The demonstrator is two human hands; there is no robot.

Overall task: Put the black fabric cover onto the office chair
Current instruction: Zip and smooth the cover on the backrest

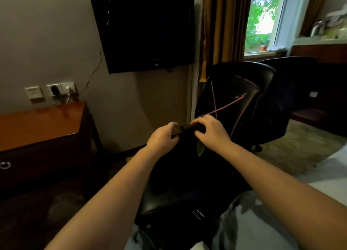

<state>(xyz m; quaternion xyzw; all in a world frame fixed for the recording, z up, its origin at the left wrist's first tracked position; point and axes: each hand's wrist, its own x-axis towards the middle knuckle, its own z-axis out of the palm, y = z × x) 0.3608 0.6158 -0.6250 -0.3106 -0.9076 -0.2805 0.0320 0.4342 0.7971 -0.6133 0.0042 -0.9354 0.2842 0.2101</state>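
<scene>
I log: black fabric cover (180, 161), bunched top edge clamped by my left hand (163, 139) and right hand (210, 131); glossy black leather office chair (262, 76) just behind.

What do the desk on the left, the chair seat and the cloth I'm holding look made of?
Desk: likely varnished wood or veneer; reddish-brown, glossy reflections. Chair seat: probably leather or imitation; smooth black, soft sheen. Cloth: matte black fabric, bunched softly; weave unreadable.
</scene>
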